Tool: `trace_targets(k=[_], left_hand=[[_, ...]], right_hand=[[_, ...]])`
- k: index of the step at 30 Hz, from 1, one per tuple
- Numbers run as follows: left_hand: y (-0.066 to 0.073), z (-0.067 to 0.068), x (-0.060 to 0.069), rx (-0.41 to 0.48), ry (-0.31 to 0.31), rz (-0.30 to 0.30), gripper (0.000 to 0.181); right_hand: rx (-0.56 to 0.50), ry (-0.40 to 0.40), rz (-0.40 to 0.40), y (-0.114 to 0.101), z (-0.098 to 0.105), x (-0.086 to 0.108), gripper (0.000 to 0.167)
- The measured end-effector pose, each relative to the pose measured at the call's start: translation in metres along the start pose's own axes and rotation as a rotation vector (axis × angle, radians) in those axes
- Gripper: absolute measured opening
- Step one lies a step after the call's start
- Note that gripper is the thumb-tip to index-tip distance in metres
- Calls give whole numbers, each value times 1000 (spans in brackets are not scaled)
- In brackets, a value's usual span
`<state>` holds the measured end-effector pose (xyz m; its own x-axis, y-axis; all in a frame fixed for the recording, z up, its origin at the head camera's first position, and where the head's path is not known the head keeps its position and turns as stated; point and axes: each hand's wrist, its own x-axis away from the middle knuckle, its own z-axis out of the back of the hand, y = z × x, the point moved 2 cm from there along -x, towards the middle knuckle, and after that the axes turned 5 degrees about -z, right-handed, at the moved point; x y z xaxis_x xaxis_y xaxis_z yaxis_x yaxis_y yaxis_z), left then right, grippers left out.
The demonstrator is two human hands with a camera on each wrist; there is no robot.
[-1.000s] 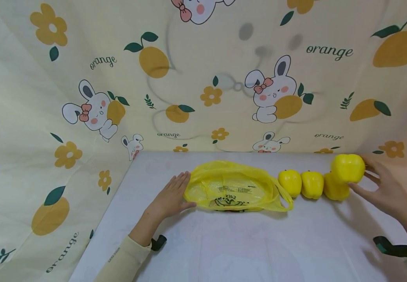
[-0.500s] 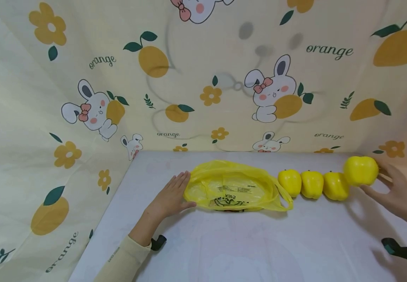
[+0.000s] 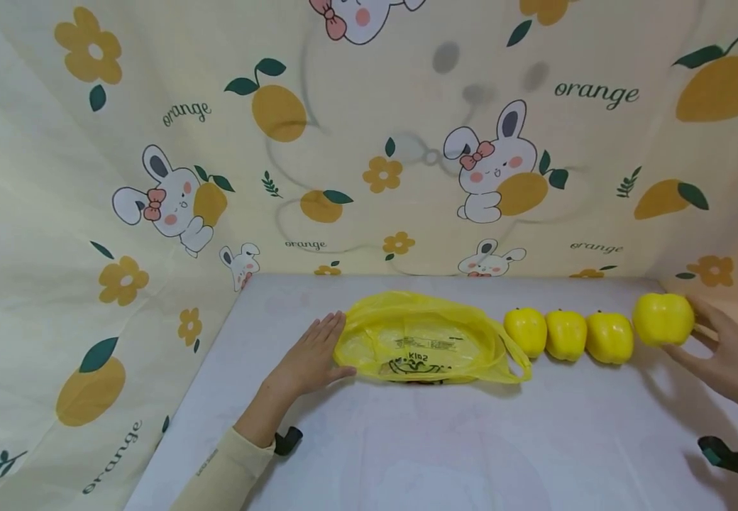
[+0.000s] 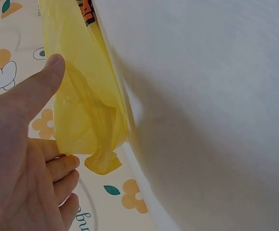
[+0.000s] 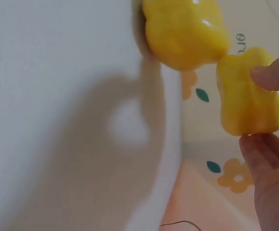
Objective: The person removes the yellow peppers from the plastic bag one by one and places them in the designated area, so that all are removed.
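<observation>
My right hand (image 3: pixel 723 344) holds a glossy yellow apple (image 3: pixel 664 320) between thumb and fingers, above the table. In the right wrist view the thumb presses one side of the held apple (image 5: pixel 255 106) and the fingertips the other. To its left, several more yellow apples (image 3: pixel 565 335) stand in a row, dark stems up; the rightmost standing apple (image 3: pixel 609 338) is nearest. A yellow plastic bag (image 3: pixel 420 341) with dark print lies on its side further left. My left hand (image 3: pixel 305 358) lies at the bag's left end, fingers straight; in the left wrist view they touch the bag's edge (image 4: pixel 88 130).
Both hands are over a white-covered table (image 3: pixel 445 447). A cream cloth with rabbits, oranges and flowers (image 3: pixel 369 142) hangs behind and along the left. One bag handle (image 3: pixel 517 362) reaches close to the leftmost apple (image 3: pixel 525 332).
My right hand has carried its apple to the right and lower, from in front of the rightmost standing apple to beyond it. The left hand and the bag have stayed put.
</observation>
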<state>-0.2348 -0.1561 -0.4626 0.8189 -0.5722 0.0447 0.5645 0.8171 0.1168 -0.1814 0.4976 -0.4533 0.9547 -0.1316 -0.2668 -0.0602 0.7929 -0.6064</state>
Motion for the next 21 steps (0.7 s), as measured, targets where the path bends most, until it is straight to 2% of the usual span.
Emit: trace_targets(k=[3, 10, 21], left_hand=[[0, -1, 1, -4, 0, 1, 109], [0, -1, 1, 15, 13, 11, 107], [1, 0, 2, 9, 3, 4, 109]], right_hand=[[-4, -11, -17, 5, -1, 1, 94], [3, -92, -128, 15, 0, 2, 95], [9, -169, -175, 29, -5, 6, 96]])
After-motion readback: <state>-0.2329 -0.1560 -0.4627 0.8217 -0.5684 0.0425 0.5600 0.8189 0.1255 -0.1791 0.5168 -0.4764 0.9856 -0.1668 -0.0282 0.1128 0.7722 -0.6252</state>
